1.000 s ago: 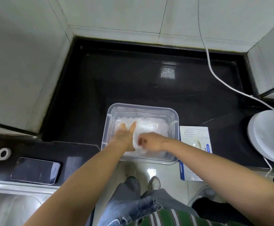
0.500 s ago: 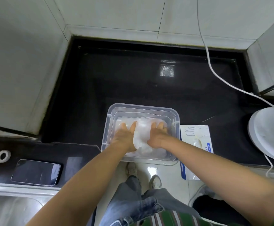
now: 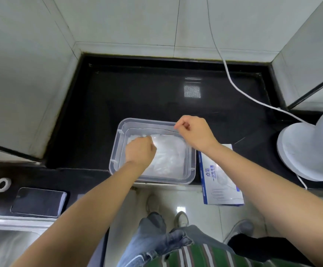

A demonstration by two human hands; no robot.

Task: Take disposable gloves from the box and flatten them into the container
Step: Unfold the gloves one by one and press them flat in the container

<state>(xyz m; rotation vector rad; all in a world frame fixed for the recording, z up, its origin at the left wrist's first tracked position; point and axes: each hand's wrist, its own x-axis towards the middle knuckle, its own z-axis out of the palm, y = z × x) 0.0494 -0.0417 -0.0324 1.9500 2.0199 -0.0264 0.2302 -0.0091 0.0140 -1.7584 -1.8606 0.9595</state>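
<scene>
Left grip (image 3: 140, 149) pinches gloves (image 3: 169, 153); right grip (image 3: 194, 132) curled, hold unclear; tugging could slide the container (image 3: 156, 180) off the surface's (image 3: 137, 97) front edge

Black counter (image 3: 137, 97): container (image 3: 192, 175); glove box (image 3: 220, 182); phone (image 3: 38, 202); tape (image 3: 2, 184)

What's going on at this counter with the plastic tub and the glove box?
A person is packing clear disposable gloves into a clear plastic container on the black counter. The left hand is down on the glove pile with its fingers curled. The right hand is raised over the container's far right corner, fingertips pinched together, though whether it holds a glove is unclear. The glove box lies just right of the container.
</scene>
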